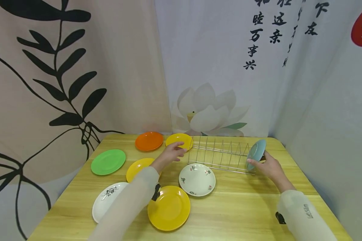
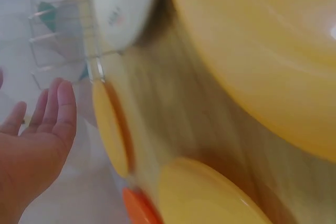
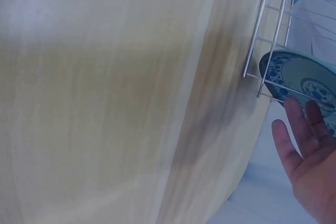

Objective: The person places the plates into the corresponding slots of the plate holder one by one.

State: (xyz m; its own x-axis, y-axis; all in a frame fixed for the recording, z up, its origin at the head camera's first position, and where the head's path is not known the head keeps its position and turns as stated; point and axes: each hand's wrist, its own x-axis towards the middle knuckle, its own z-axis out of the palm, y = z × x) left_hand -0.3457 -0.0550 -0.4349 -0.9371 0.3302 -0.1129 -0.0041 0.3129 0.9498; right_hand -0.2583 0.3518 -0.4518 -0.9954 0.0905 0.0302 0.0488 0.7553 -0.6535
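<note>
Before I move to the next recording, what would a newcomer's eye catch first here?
Probably the bright plates on the table's left and middle: orange plate at the back, green plate at far left, big yellow plate in front. Then the blue plate, held on edge by the right hand at the right end of the rack. Behind, black leaves stand out on the backdrop's left.
</note>
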